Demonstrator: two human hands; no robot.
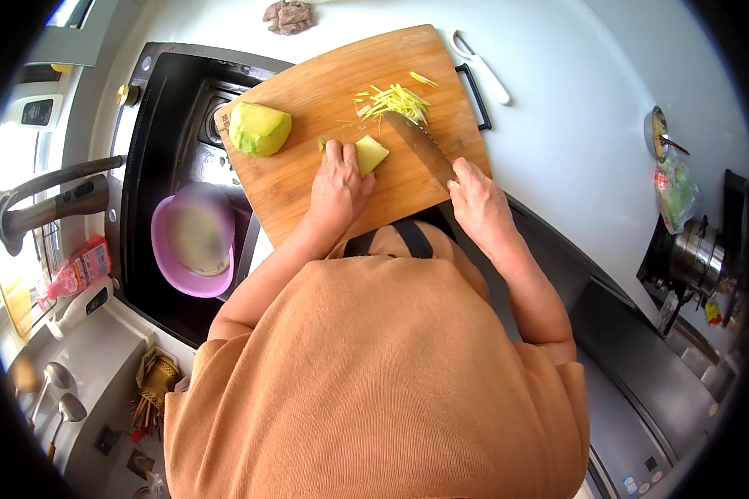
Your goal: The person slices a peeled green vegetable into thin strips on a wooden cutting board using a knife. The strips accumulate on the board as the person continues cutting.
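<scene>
Bamboo cutting board (333,91) is my reference, head view only. On it, right of centre, my right hand (478,195) is closed on the handle of a kitchen knife (422,146). Blade's long axis runs diagonally: handle by the board's near right edge, tip aimed far-left, ending at a heap of pale-green vegetable shreds (395,101).

Peeled vegetable chunk (372,155) sits near board centre, cut face up. My left hand (339,179) is bent over its left side, fingers curled and pressing it from that side; grip underneath hidden, so can't tell how firm.

Key relation: chunk is between the two hands, left touching, right well apart. It lies left of the blade, a bare strip of board separating them. Left is the nearer hand; from the right hand, chunk is to the left and slightly farther out.

Larger peeled vegetable piece (260,130) rests at the board's far left, no hand on it. White peeler (484,71) lies just beyond the board's far right corner.
</scene>
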